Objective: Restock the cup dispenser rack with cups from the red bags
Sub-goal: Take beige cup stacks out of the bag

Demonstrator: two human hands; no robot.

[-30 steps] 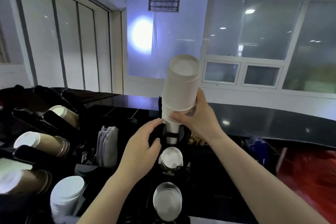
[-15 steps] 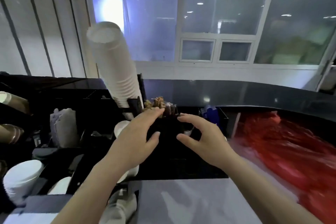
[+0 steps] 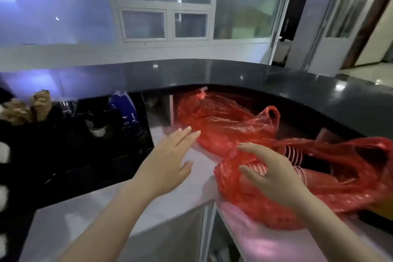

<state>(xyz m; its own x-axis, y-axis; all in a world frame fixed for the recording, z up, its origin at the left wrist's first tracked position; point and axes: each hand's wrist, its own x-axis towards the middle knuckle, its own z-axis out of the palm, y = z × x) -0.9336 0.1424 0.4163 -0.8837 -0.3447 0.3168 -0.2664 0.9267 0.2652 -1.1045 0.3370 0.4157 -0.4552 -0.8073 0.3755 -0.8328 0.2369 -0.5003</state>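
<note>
My left hand (image 3: 168, 161) hovers flat and empty over the grey counter (image 3: 148, 208); my right hand (image 3: 274, 176), fingers loosely spread, rests on the nearer red bag (image 3: 319, 187), striped cups (image 3: 294, 153) showing inside. A second red bag (image 3: 223, 121) lies behind. No legible writing anywhere.

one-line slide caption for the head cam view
Both hands, left and right, reach open for the near red bag of cups on the counter.

Two bare forearms, left hand (image 3: 168, 161) and right hand (image 3: 274, 178) ungloved, no sleeves, rings or watch visible
</note>
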